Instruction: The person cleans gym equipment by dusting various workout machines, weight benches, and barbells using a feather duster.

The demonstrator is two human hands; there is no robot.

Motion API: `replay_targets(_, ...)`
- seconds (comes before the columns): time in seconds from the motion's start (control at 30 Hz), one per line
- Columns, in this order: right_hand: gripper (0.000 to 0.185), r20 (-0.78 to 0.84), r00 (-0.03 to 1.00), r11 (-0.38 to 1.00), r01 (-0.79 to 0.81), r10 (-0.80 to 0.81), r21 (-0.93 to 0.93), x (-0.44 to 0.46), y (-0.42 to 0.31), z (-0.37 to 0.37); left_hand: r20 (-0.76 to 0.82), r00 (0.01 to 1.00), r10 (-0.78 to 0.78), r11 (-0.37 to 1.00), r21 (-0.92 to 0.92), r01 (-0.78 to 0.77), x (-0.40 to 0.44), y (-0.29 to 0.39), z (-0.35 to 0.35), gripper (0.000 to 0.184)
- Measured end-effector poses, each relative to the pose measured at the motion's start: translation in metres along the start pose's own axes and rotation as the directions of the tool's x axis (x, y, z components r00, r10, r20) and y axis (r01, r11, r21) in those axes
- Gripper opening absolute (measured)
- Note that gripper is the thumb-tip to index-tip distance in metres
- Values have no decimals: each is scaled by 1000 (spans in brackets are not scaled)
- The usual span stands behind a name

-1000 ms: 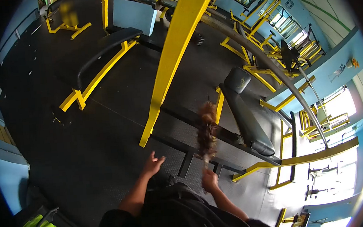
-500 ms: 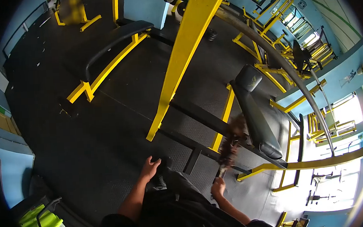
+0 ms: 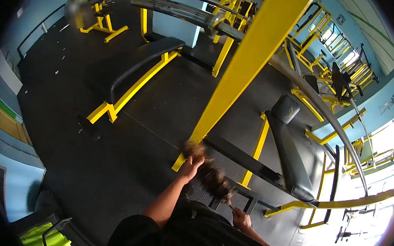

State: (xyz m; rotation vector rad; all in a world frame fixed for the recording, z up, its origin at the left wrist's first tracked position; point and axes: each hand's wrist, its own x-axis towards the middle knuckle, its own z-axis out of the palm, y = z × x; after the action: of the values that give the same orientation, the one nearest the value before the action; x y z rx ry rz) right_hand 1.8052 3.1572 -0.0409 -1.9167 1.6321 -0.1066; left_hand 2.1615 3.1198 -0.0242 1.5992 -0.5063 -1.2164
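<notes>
A brown feather duster (image 3: 215, 180) slants across in front of me, its feathered end up by the foot of the yellow upright (image 3: 234, 75). My right hand (image 3: 241, 219) is closed around its handle at the lower end. Near the far end of the feathers, my left hand (image 3: 191, 168) has its fingers curled against them and appears to grip them; part of the fingers is hidden in the feathers. Just beyond the duster, a dark lower crossbar (image 3: 244, 163) of the bench frame runs to the right.
A black padded bench (image 3: 289, 158) on yellow legs stands to the right. Another black bench (image 3: 143, 58) is at upper left. A barbell (image 3: 176, 11) lies across the top. A bright green cloth (image 3: 44, 245) sits at lower left. Black rubber flooring (image 3: 118, 164) lies between.
The feather duster has swung left from beside the right bench to my left hand. My left hand, open before, has moved up and right onto the feathers. The view has shifted too.
</notes>
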Motion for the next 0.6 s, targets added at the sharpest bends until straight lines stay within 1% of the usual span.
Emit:
replay_targets(0.03,20,-17,987,985,161,-162,-66,11,-8,-5,37,999,-39,999,-12,40,-2,20,-10,80)
replay_targets(0.07,18,-21,948,940,313,-318,-133,21,-17,-8,29,999,-38,999,-14,39,14,4,-14,80)
replay_targets(0.1,18,-17,945,937,322,-327,-135,32,-31,-12,-4,997,79,993,-90,-79,41,-27,-16,78)
replay_targets(0.13,18,-63,939,932,326,-339,-160,44,-49,-17,-45,980,193,967,-160,-198,45,-22,-23,75)
replay_targets(0.17,18,-110,932,928,323,-346,-185,54,-68,-22,-111,978,177,974,-121,-190,43,-21,-28,78)
replay_targets(0.2,17,-158,925,927,311,-345,-209,60,-82,-25,-106,980,171,975,-122,-184,39,-10,-38,78)
replay_targets(0.27,19,-44,973,923,200,-227,-328,68,-93,-17,47,996,79,967,-248,-65,34,2,-53,85)
replay_targets(0.3,20,38,999,929,2,13,-370,69,-100,-14,-11,997,74,983,-168,-74,36,-8,-58,85)
replay_targets(0.33,21,97,991,901,-44,95,-433,69,-106,-8,18,997,78,987,-144,-74,32,-6,-69,85)
replay_targets(0.4,25,109,977,910,-126,183,-395,72,-62,35,104,992,-72,994,-75,80,24,-3,-96,86)
replay_targets(0.43,25,90,972,918,-171,216,-358,65,-67,55,134,986,-97,995,-14,100,24,-5,-113,88)
replay_targets(0.47,26,8,943,936,-328,331,-125,60,-72,75,169,981,-93,995,33,89,25,-4,-129,88)
replay_targets(0.5,26,-44,889,885,-448,456,124,54,-79,92,154,982,-112,992,72,101,23,0,-144,88)
replay_targets(0.53,26,-52,870,862,-476,491,173,51,-87,111,139,982,-127,988,110,113,24,2,-156,88)
replay_targets(0.57,25,42,840,735,-497,542,462,49,-103,132,177,976,-128,982,162,99,25,3,-166,88)
replay_targets(0.6,25,139,816,522,-479,561,706,48,-123,149,173,969,-179,970,197,144,27,5,-174,87)
